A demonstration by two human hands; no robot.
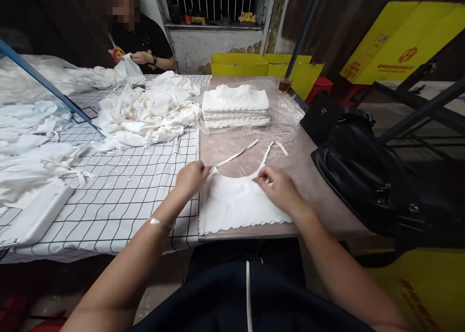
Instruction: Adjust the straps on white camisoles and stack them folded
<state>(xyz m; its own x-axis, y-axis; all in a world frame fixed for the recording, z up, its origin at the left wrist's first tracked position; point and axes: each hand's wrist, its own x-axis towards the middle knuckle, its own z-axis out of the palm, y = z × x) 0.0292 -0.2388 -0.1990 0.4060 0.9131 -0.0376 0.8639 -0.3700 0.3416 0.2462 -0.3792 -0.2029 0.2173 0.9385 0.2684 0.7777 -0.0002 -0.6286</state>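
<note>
A small white camisole top (236, 203) with a scalloped hem lies flat on the plastic-covered table (312, 172) right in front of me. My left hand (191, 177) pinches its left shoulder corner where a strap (237, 153) runs off. My right hand (278, 187) is closed on the right shoulder corner, by the other strap (268, 152). A neat stack of folded white tops (235, 107) stands further back. A loose heap of white garments (148, 112) lies on the checked cloth (123, 196) to the left.
A black bag (366, 177) rests on the table's right edge. Another person (140, 41) sits at the far left, cutting white fabric with scissors. Yellow boxes (254, 63) stand behind the table, a glass (285, 84) by the far edge. A blue bar (47, 85) crosses on the left.
</note>
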